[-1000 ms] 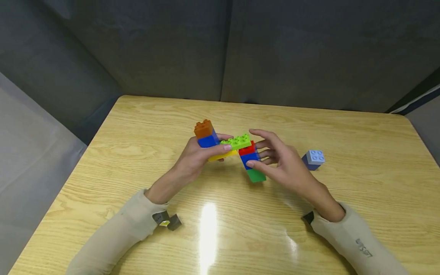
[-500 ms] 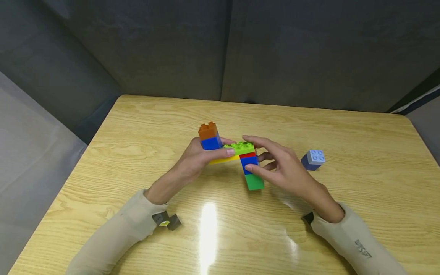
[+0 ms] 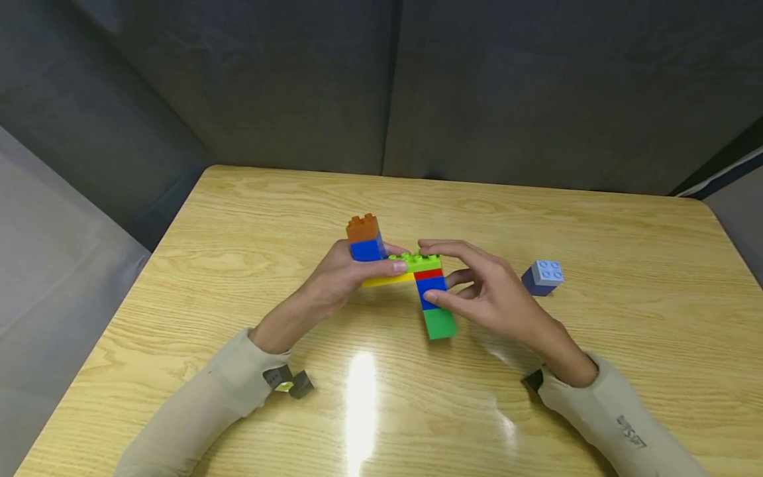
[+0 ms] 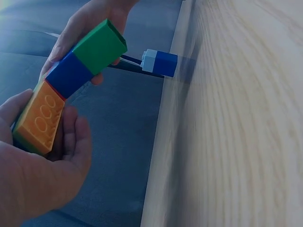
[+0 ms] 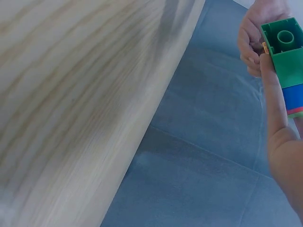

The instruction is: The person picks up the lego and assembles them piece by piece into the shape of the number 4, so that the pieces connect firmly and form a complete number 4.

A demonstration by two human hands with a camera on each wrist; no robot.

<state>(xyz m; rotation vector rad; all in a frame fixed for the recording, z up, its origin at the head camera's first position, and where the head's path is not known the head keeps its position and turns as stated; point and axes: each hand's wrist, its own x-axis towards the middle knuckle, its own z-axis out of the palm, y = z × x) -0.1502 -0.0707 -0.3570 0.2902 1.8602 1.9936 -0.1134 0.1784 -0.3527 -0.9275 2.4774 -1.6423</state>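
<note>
A toy brick build is held in both hands above the table. My left hand (image 3: 336,281) grips its middle, thumb on the lime green brick (image 3: 426,264), with a yellow brick (image 3: 390,280) below. An orange brick (image 3: 362,228) on a blue brick (image 3: 367,250) rises at the left end. Under the lime brick's right end hangs a column of a thin red brick (image 3: 428,273), a second blue brick (image 3: 430,285) and a green brick (image 3: 440,324). My right hand (image 3: 497,291) pinches this column, thumb on the blue, index finger over the lime brick. The green brick's hollow underside (image 5: 285,38) shows in the right wrist view.
A light blue brick (image 3: 548,272) on a dark blue one (image 3: 539,289) stands on the wooden table (image 3: 268,218), right of my right hand. Grey cloth (image 3: 298,86) hangs behind the table's far edge. A small dark device (image 3: 289,382) sits at the left cuff.
The red, blue and green column has swung more upright and come under the lime brick's end. My right index finger has moved onto the lime brick's top. The build has shifted slightly right and down.
</note>
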